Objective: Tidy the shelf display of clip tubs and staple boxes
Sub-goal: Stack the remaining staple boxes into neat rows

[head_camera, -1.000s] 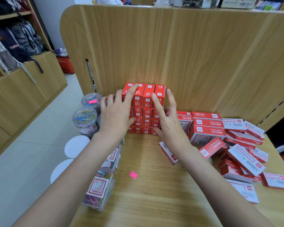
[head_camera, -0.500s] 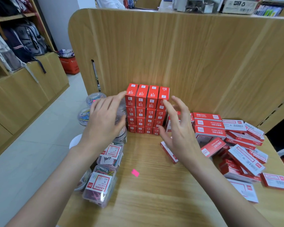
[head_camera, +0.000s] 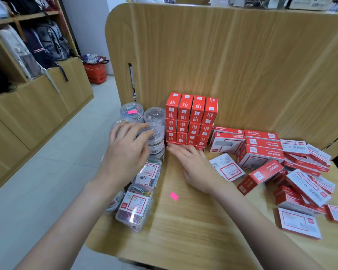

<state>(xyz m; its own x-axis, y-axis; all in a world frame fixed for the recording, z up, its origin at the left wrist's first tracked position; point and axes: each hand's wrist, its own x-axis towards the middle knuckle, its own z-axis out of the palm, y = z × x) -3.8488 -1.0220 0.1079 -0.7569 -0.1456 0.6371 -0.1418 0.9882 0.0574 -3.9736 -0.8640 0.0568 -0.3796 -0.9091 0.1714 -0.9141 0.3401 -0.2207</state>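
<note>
Both palms off the squared red cardboard staple-box stack [head_camera: 190, 119]. Left hand [head_camera: 128, 151] now curled round clear plastic clip tub [head_camera: 154, 140] just left; right hand [head_camera: 193, 164] flat, open, at its base. Tubs next, likely.

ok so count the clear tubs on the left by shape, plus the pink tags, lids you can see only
round tubs (top layer, lids showing): 4
rectangular tubs: 2
pink tags (one loose on the shelf, one on a round lid): 2
total: 8
Any tubs stacked lower are too hidden to count.
</note>
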